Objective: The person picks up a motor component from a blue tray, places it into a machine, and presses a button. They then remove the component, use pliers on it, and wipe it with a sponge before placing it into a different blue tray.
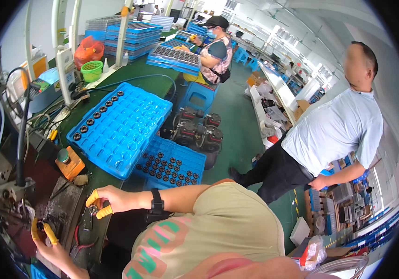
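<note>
My left hand [53,249], with yellow covers on its fingers, is at the dark work fixture on the bench. Its thumb and finger pinch a small dark round part [40,225]. My right hand [108,199], also in yellow finger covers and with a black watch at the wrist, is farther along the bench. Between its curled fingertips is a small dark and metallic part [93,210], too small to make out fully. Red-handled pliers [82,245] lie on the bench close to both hands. Beyond my right hand sits an orange block [70,163] bearing a small green-topped container [63,156].
A blue tray [129,122] with one row of round dark parts lies on the green bench. A lower blue tray [188,160] holds several more. Motors [197,128] are stacked by a blue stool [198,95]. One person [216,51] works farther back; another [334,130] stands at right.
</note>
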`<state>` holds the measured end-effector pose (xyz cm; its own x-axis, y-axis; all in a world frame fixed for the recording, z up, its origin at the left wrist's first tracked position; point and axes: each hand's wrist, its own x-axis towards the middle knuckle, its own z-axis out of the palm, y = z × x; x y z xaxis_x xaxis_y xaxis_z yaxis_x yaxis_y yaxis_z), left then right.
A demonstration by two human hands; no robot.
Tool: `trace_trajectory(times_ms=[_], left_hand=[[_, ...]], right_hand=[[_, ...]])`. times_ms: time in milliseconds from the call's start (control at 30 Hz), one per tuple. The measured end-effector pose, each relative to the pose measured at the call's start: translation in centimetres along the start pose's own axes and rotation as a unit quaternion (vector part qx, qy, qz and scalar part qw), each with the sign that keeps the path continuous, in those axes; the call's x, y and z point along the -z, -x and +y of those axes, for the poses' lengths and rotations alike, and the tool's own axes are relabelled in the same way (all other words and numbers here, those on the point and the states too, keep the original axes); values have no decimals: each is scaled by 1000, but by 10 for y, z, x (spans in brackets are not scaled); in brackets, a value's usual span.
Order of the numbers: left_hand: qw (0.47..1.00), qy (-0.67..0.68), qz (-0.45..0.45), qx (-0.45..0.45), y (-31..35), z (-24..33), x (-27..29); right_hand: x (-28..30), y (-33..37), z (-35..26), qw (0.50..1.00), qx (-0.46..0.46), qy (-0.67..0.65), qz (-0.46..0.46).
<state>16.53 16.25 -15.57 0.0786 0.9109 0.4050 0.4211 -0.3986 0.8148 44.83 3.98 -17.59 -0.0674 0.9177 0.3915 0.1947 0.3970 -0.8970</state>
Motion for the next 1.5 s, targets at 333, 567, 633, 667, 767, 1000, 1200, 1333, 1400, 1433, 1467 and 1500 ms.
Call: trace_trajectory(times_ms=[333, 567, 633, 667, 767, 1000, 1200, 1333, 1400, 1433, 1467, 1500], left_hand=[[996, 65, 43, -53, 12, 36, -8], [989, -107, 87, -57, 92, 73, 51], [994, -105, 3, -13, 116, 73, 75], [996, -80, -27, 15, 122, 73, 88], [994, 24, -15, 106, 148, 67, 118], [980, 128, 107, 111, 185, 64, 181], [977, 10, 146, 156, 180, 30, 194], [982, -133, 51, 120, 157, 47, 192], [980, -176, -6, 92, 127, 72, 190], [978, -190, -70, 52, 109, 91, 186], [969, -209, -131, 14, 91, 108, 179], [964, -199, -175, -15, 72, 120, 172]], right_hand=[[14, -14, -56, 990, -124, 12, -64], [91, -75, -71, 976, -185, 39, -111], [90, -92, -61, 969, -124, 212, -27], [92, -102, -54, 968, -77, 237, -22], [85, -119, -37, 943, 3, 333, -9], [63, -119, -43, 920, 26, 391, -20], [65, -121, -47, 920, 46, 388, -26], [47, -114, -66, 921, 67, 379, -50], [23, -105, -79, 938, 98, 321, -86], [13, -103, -80, 936, 130, 305, -115], [2, -104, -78, 928, 180, 290, -146], [-8, -102, -75, 924, 191, 285, -169]])
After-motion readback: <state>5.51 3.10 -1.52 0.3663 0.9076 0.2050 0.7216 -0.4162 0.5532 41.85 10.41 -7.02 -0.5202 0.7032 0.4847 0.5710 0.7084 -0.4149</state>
